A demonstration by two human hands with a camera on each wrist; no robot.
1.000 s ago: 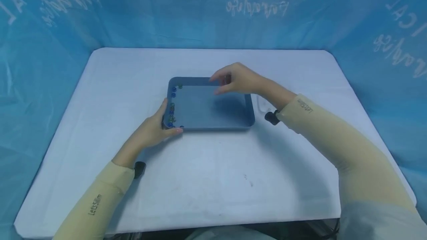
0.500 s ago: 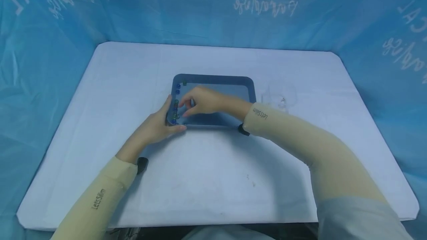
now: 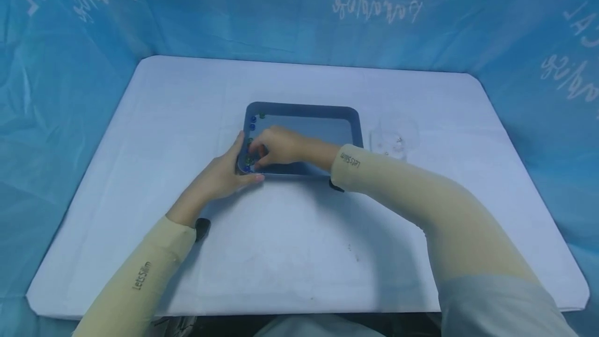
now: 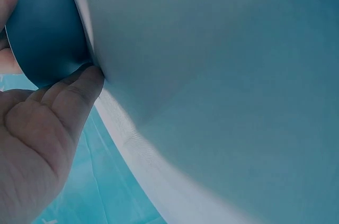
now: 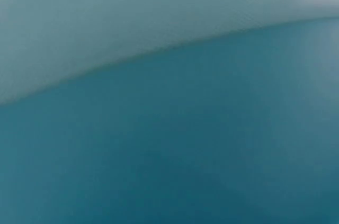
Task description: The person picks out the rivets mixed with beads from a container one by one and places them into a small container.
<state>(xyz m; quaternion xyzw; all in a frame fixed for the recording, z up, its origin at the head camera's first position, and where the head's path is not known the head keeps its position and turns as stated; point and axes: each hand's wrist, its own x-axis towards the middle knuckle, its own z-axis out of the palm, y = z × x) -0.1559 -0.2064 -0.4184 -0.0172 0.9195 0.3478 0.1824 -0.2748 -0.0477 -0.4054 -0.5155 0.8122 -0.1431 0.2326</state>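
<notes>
Small blue and green marbles (image 3: 253, 118) lie along the left side of a shallow blue-grey tray (image 3: 318, 112). My left hand (image 3: 220, 176) holds the tray's near left corner, fingers along the left wall and thumb at the front edge. In the left wrist view that hand (image 4: 42, 134) is against the outside of the wall. Inside the tray, my right hand (image 3: 281, 145) reaches down over the marbles with its fingers bent and the thumb apart from the forefinger. It hides some of them. The right wrist view shows only the tray wall (image 5: 185, 128) and white surface.
A clear see-through container (image 3: 388, 142) stands just right of the tray, with something small in it. The white table (image 3: 281, 254) has a blue printed curtain (image 3: 262, 20) behind it and at its sides. Dark specks (image 3: 353, 254) mark the tabletop near the front.
My right hand has moved left and down from over the tray's right half to the marbles on its left side. The left hand keeps its hold. The view has shifted slightly.
</notes>
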